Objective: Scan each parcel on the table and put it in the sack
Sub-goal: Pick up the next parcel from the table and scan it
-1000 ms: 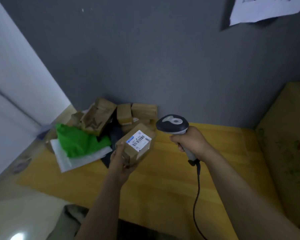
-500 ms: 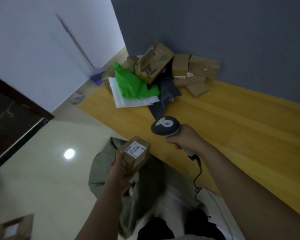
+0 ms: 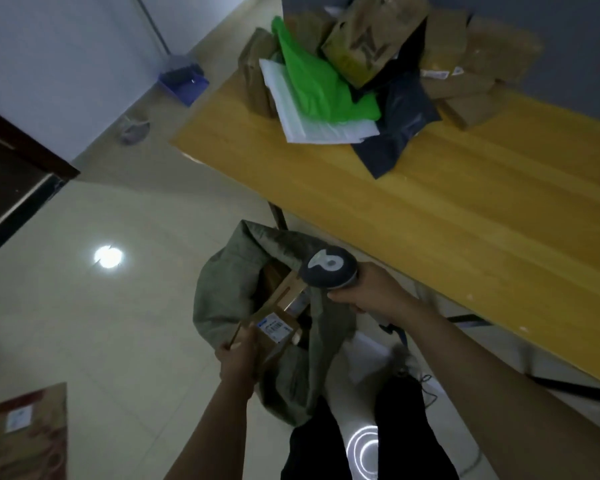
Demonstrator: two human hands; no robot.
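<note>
Above the open mouth of the sack [image 3: 222, 299], on the floor beside the table [image 3: 465, 220], the left hand [image 3: 237, 355] is gripping a small cardboard parcel [image 3: 269, 341] by its near end, with fingers and thumb curling round opposite faces and the white label facing up. The right hand [image 3: 373, 294] is clasping the handle of the scanner [image 3: 328, 268], whose head is hanging over the sack's rim. Judging by the easy one-handed carry, the parcel is probably light and stiff. A firm pinch across two flat sides is likely suiting it best, though the taped surfaces may be proving a little slippery. Other parcels are lying heaped at the table's far end, among them a green mailer [image 3: 319, 84]. Compared with half a second earlier, the parcel is sitting lower and is entering the sack's mouth, and the scanner is now hanging over the sack rather than at the table edge.
</note>
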